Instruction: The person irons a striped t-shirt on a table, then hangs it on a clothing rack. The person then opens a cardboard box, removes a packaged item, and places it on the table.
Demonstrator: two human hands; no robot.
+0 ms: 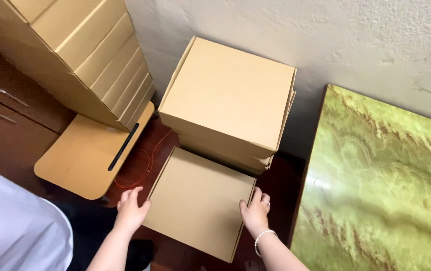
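- Nearest the camera, the left hand and right hand press spread fingers against opposite side edges of a flat, square brown cardboard box lying on the dark red-brown floor.
- It looks light and stiff, though its thin walls could dent; the side edges seem the soundest hold.
- Just beyond stands a stack of matching plain cardboard boxes, unlabelled.
- Far left, a taller leaning pile of folded cardboard boxes rests over a rounded tan board.
- Right, a green marbled slab leans on the wall.
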